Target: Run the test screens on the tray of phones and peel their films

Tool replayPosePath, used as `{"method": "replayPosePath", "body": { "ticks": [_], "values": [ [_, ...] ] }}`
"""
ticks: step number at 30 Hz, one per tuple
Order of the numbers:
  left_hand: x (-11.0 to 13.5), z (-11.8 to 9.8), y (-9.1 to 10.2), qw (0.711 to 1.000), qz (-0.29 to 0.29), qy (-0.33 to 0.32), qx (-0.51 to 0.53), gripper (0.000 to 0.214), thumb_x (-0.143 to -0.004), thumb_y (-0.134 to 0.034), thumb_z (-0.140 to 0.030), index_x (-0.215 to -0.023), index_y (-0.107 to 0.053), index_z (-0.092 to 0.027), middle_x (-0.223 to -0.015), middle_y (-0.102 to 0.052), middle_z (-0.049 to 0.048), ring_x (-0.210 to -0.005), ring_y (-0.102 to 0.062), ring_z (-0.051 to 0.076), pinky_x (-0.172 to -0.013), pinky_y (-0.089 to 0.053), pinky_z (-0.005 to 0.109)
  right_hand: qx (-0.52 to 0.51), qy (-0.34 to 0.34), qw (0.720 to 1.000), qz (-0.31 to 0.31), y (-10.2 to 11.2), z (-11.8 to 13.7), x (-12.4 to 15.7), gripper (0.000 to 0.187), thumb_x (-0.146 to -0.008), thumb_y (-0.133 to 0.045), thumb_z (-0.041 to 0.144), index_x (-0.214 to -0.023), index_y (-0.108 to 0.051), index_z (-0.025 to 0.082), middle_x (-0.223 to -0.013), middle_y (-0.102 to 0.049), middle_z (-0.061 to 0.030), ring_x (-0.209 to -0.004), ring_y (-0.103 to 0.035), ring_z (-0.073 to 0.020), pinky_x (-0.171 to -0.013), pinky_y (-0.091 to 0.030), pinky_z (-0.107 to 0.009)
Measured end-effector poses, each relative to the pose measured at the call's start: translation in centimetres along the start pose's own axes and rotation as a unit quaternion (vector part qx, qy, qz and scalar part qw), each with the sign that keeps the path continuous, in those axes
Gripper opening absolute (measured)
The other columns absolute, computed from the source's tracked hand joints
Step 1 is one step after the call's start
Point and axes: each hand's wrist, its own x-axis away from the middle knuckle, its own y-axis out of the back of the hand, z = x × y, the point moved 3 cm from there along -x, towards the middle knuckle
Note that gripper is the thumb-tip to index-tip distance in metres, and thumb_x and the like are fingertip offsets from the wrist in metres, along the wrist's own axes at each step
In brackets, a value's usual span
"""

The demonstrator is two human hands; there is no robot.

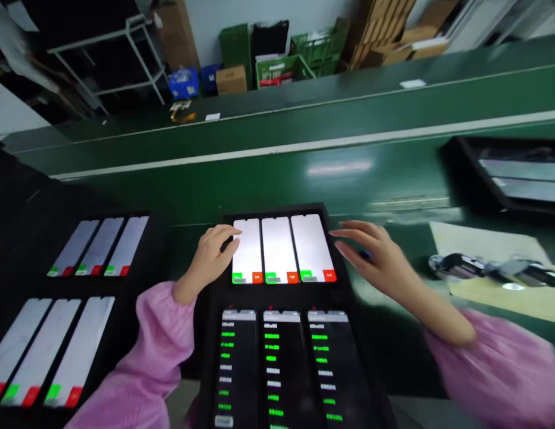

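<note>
A black tray (277,297) lies before me with two rows of smartphones. Three smartphones (277,247) in its far row glow white, with green and red buttons along the bottom. The near row's smartphones (288,369) show dark screens listing green and white text. At the far row's left edge is my left hand (210,256), fingers curved and apart, fingertips over the leftmost phone's edge. My right hand (371,247) hovers just off the row's right side, its fingers spread and a little blurred. Neither hand holds anything.
At the left, another black tray holds several lit smartphones (83,351). On the right, yellowish paper (483,238) bears shiny dark objects (460,265), too blurred to name. A dark tray (474,161) stands beyond. Crates (281,68) and cardboard boxes (231,80) are behind the green bench (259,182).
</note>
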Motion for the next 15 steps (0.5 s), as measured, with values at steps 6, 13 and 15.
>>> {"method": "replayPosePath", "body": {
  "ticks": [6,13,15],
  "values": [
    [-6.9,-2.7,-4.3,0.979,0.076,-0.046,-0.184,0.039,-0.091,-0.072,-0.058,-0.108,-0.076,-0.022,-0.113,-0.074,0.0097,-0.112,-0.065,0.032,-0.113,-0.04,0.056,0.084,0.083,0.993,0.007,-3.6,-1.0,-9.6,0.06,-0.098,-0.037,0.067,-0.094,-0.082,0.026,-0.131,-0.072,-0.0204,-0.118,-0.065,-0.0489,-0.078,-0.058,-0.071],
    [-6.8,-1.7,-5.9,0.957,0.112,-0.027,-0.265,0.09,-0.066,-0.073,-0.094,-0.124,-0.069,-0.025,-0.121,-0.064,0.0106,-0.112,-0.06,0.035,-0.115,-0.035,0.066,0.126,0.237,0.957,-0.108,-6.4,-4.5,-12.1,0.065,-0.099,-0.036,0.074,-0.071,-0.076,0.031,-0.117,-0.077,-0.0144,-0.102,-0.072,-0.0456,-0.051,-0.056,-0.051],
    [-6.7,-1.2,-5.8,0.96,0.114,-0.02,-0.253,0.092,-0.063,-0.075,-0.094,-0.125,-0.069,-0.027,-0.122,-0.063,0.0105,-0.113,-0.059,0.036,-0.114,-0.035,0.066,0.117,0.296,0.936,-0.152,-6.5,-4.6,-12.2,0.05,-0.098,-0.048,0.068,-0.077,-0.078,0.034,-0.116,-0.078,-0.0111,-0.094,-0.073,-0.0408,-0.046,-0.051,-0.045]
  ]
}}
